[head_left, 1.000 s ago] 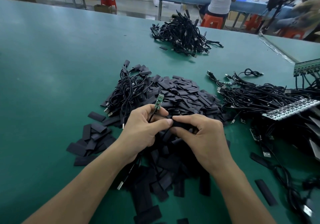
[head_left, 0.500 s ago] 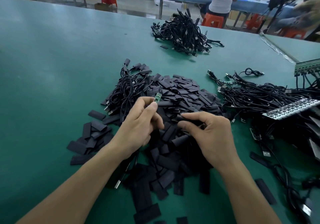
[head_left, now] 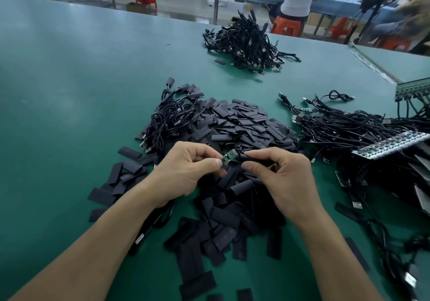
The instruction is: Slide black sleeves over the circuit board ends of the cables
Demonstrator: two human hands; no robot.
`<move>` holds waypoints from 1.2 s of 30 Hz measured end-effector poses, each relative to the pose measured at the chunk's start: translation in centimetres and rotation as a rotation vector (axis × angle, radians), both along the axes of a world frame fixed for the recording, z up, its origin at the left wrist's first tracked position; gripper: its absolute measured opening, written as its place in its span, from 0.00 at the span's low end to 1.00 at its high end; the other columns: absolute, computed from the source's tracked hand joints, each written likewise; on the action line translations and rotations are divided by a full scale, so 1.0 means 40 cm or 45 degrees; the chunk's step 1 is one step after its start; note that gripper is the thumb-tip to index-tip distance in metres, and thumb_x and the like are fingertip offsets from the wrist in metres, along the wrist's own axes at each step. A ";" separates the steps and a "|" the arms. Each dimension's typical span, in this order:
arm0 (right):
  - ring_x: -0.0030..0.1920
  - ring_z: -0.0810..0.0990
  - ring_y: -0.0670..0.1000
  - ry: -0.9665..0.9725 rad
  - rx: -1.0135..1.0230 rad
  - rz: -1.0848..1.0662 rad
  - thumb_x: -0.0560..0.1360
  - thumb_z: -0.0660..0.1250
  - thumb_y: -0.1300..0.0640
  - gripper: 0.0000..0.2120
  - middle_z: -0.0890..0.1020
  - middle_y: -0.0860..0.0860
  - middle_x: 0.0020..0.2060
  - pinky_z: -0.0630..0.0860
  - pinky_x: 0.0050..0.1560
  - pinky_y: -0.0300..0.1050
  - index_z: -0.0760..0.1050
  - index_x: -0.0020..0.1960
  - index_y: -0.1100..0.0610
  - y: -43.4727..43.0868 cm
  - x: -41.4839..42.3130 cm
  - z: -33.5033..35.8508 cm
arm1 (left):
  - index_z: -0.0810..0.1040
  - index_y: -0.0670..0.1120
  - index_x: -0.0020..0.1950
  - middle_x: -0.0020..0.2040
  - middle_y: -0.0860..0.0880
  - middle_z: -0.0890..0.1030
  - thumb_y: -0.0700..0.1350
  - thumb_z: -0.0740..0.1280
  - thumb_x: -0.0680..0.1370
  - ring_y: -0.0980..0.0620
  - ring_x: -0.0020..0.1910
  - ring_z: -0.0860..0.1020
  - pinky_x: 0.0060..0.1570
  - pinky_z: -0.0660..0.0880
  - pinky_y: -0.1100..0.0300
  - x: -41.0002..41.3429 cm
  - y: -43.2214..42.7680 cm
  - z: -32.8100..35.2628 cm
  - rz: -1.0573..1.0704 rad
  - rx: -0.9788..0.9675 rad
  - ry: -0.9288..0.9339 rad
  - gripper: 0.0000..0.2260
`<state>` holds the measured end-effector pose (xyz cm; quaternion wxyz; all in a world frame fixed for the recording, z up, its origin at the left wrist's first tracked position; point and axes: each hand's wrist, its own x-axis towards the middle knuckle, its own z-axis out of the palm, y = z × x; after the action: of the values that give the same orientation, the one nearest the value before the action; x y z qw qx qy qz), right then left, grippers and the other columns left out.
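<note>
Between the hands, over the sleeve pile (head_left: 244,126) on the green bench (head_left: 69,91), the left hand (head_left: 186,172) pinches a green circuit board (head_left: 229,156) at its cable end. The right hand (head_left: 286,179) pinches a black sleeve (head_left: 254,158), whose end is just beside the board tip. The board markings are too small to read.
</note>
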<state>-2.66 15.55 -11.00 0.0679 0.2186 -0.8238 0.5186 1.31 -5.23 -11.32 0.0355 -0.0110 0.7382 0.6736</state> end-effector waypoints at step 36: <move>0.47 0.84 0.41 -0.104 0.114 0.189 0.67 0.80 0.58 0.14 0.86 0.41 0.43 0.79 0.53 0.41 0.85 0.50 0.48 0.025 0.005 0.023 | 0.84 0.52 0.38 0.35 0.48 0.84 0.45 0.67 0.81 0.55 0.19 0.71 0.20 0.66 0.68 0.002 -0.004 0.011 -0.107 -0.175 -0.024 0.12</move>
<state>-2.45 16.53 -10.09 -0.0143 0.2605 -0.8297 0.4935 1.40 -5.38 -10.89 0.0697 0.0112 0.7821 0.6192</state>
